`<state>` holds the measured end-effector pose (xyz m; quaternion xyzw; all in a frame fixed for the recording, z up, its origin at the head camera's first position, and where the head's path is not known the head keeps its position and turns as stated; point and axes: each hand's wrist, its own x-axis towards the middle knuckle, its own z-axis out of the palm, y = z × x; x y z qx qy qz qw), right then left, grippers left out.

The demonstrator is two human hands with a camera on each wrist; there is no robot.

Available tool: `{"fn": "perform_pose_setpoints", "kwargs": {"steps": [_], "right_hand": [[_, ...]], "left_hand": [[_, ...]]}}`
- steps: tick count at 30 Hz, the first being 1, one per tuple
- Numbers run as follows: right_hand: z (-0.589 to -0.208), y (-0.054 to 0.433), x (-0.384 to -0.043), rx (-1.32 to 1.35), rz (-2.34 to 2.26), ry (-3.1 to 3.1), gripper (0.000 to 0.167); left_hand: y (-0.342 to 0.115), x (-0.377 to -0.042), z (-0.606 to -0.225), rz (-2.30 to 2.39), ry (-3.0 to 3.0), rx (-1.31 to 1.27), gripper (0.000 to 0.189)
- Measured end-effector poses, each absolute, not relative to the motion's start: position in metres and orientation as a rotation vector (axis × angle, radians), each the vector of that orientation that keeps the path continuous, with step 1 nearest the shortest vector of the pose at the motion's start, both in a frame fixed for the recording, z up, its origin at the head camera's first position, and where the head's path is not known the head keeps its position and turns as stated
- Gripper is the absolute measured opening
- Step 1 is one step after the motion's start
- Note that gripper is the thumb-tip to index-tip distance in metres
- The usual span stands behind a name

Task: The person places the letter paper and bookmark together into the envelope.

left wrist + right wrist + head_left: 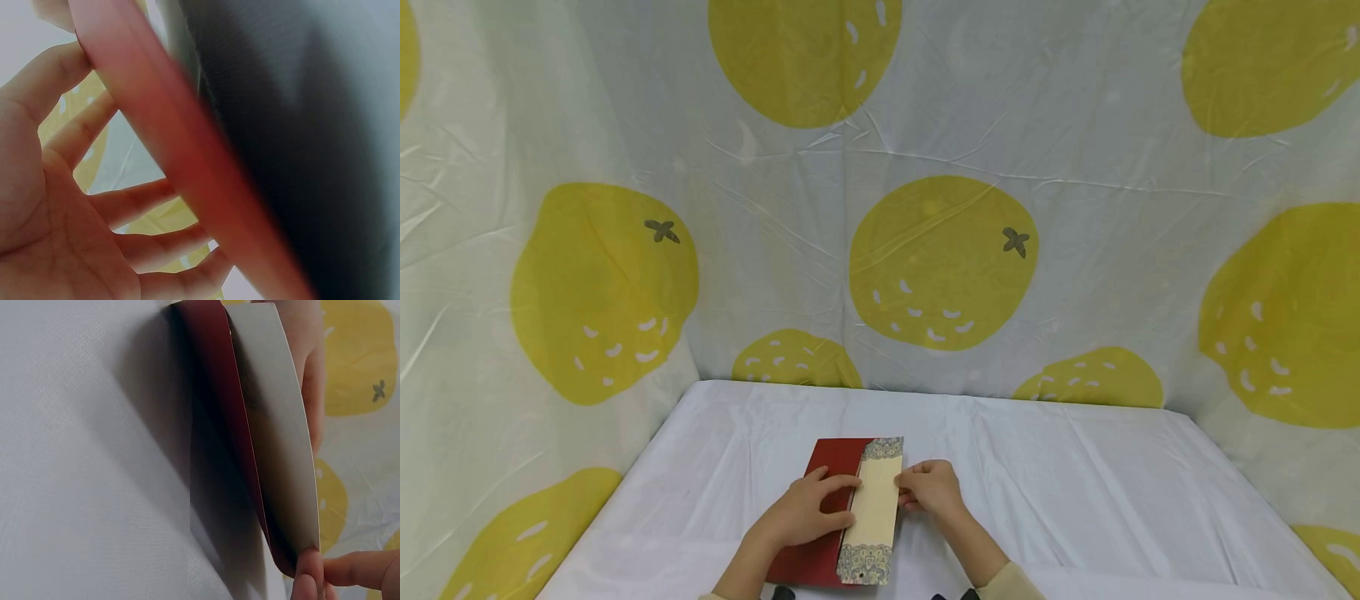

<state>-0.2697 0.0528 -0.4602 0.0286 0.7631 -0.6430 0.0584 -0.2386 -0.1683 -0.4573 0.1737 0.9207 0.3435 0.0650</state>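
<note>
A thin red paper folder [838,458] lies low on the white-covered table, with a cream flap [874,500] along its right side. Lace-like grey patterns band both ends of the flap, and a small dark dot shows near its lower end. My left hand [801,512] rests across the folder with fingers spread, thumb and a fingertip touching the flap's left edge. Thumb and finger of my right hand [934,490] pinch the flap's right edge. In the right wrist view, the flap's pale inner side [281,406] stands apart from the red panel [240,412], leaving a narrow gap.
White cloth [1075,492] covers the table and wrinkles lightly. Hanging fabric [775,250] printed with yellow fruit encloses the back and both sides. Small black objects [783,592] poke in at the bottom edge, by the wrists.
</note>
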Motion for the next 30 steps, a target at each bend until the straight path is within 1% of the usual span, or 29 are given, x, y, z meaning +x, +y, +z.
{"fn": "perform_pose_setpoints", "kwargs": {"steps": [30], "right_hand": [[-0.468, 0.025, -0.270, 0.056, -1.952, 2.254, 0.009]], "left_hand": [[-0.167, -0.238, -0.459, 1.011, 2.792, 0.477, 0.044]]}}
